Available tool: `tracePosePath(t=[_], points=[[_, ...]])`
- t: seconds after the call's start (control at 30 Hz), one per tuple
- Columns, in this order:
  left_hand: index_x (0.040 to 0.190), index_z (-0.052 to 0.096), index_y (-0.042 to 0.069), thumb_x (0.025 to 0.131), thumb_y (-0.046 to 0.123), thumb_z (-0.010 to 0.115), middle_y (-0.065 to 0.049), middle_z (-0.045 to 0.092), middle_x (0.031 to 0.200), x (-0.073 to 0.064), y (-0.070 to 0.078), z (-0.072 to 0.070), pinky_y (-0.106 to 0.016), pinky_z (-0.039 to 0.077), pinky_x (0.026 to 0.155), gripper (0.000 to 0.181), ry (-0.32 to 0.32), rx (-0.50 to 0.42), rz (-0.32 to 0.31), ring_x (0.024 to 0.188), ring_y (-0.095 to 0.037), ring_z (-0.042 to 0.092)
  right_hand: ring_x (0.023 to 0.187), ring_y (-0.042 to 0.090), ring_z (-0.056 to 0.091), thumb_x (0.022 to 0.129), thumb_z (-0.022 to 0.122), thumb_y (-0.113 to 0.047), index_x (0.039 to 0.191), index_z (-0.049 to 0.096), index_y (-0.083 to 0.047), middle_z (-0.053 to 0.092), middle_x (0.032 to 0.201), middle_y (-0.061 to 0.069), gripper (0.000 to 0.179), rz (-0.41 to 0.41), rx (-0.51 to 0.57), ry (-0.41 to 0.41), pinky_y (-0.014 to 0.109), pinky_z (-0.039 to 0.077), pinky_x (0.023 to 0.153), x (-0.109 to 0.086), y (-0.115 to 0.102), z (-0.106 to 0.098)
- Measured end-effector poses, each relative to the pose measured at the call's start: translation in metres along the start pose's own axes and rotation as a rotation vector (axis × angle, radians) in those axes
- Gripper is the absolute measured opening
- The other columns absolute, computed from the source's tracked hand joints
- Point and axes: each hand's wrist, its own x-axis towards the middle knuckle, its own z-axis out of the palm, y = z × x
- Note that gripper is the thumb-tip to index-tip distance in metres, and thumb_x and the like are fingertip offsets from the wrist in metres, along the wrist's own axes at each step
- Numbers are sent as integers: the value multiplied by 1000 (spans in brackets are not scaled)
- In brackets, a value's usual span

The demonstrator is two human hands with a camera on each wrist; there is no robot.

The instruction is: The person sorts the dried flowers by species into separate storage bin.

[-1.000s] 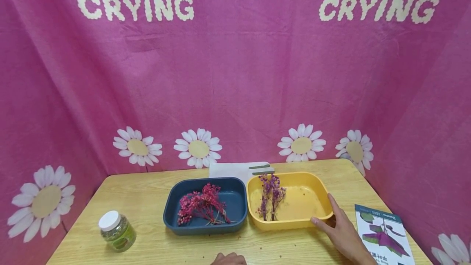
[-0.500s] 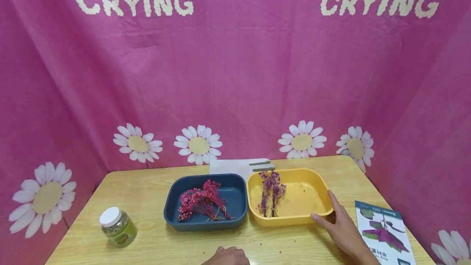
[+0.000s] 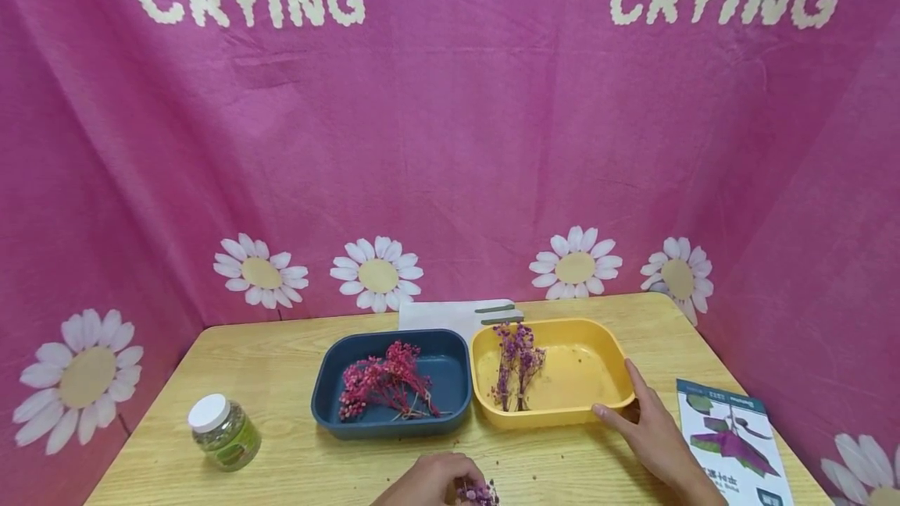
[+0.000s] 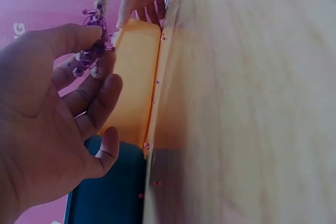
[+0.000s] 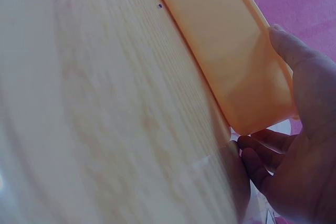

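Observation:
My left hand (image 3: 432, 479), at the bottom of the head view, pinches a small bunch of purple dried flowers (image 4: 93, 51) between thumb and fingers. Its tied stems point away from the palm in the left wrist view; other fingers are loosely bent. My right hand (image 3: 657, 440) holds the near right corner of the yellow tray (image 3: 555, 418), thumb on the rim and fingers at the end wall. More purple dried flowers (image 3: 519, 365) lie at that tray's left side. Left of it, a dark blue tray (image 3: 387, 429) contains pink dried flowers (image 3: 383, 381).
A white-lidded jar (image 3: 225, 434) stands at the left of the wooden table (image 3: 281, 381). On the right lies a seed packet (image 3: 734, 443) with a purple-leaf picture. Behind the trays is a white sheet (image 3: 436, 317). Small crumbs dot the table's front; a pink curtain (image 3: 450, 139) surrounds it.
My left hand has come further into the head view from the bottom edge, and purple flowers now show in it. The right hand stays at the yellow tray. The head view has tilted slightly downward.

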Motion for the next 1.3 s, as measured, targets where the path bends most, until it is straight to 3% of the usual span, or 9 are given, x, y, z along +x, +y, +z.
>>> tracePosePath(t=[0.13, 0.37, 0.47, 0.6, 0.77, 0.93, 1.3], points=[[103, 68, 13, 92, 21, 66, 9, 65, 94, -1, 19, -5, -14, 46, 67, 14, 54, -105, -23, 78, 10, 49, 139, 51, 23, 86, 61, -62, 156, -9, -17, 18, 154, 32, 109, -2, 3, 3, 70, 22, 107, 0, 0, 0], [99, 67, 17, 89, 16, 65, 11, 65, 94, 3, 34, -6, -17, 48, 74, 10, 129, -215, -92, 80, 8, 54, 138, 49, 27, 86, 62, -60, 156, -9, -18, 21, 153, 31, 108, -17, 20, 16, 69, 24, 107, 0, 0, 1], [99, 67, 17, 89, 16, 65, 12, 68, 93, 6, 37, -7, -16, 48, 68, 10, 141, -265, -116, 69, 6, 54, 139, 49, 25, 86, 62, -59, 156, -10, -20, 20, 153, 31, 108, -12, 18, 9, 69, 23, 107, 0, -1, 0], [100, 67, 17, 89, 16, 66, 9, 68, 91, 10, 41, -7, -15, 45, 62, 10, 170, -283, -119, 66, 6, 52, 140, 49, 24, 86, 62, -59, 156, -10, -20, 19, 154, 30, 107, -9, 10, 7, 69, 22, 108, 0, -2, 0], [100, 67, 18, 90, 17, 66, 5, 67, 95, 14, 48, -8, -20, 48, 76, 10, 229, -257, -68, 87, 4, 56, 140, 50, 24, 86, 62, -59, 155, -10, -20, 19, 154, 31, 107, -5, 2, 4, 69, 22, 108, -1, -3, -1], [99, 67, 22, 90, 20, 64, 11, 67, 102, 20, 54, -8, -27, 49, 87, 10, 268, -247, -104, 98, 0, 58, 140, 50, 24, 87, 62, -59, 156, -10, -19, 20, 153, 31, 107, -4, 5, 3, 69, 22, 108, -2, -2, -1], [99, 67, 21, 89, 17, 65, 8, 66, 91, 41, 65, -14, -22, 47, 73, 12, 363, -240, -114, 82, -1, 55, 140, 49, 25, 86, 62, -59, 155, -10, -18, 21, 153, 31, 108, 6, 19, -6, 68, 22, 109, -3, 0, 0]])
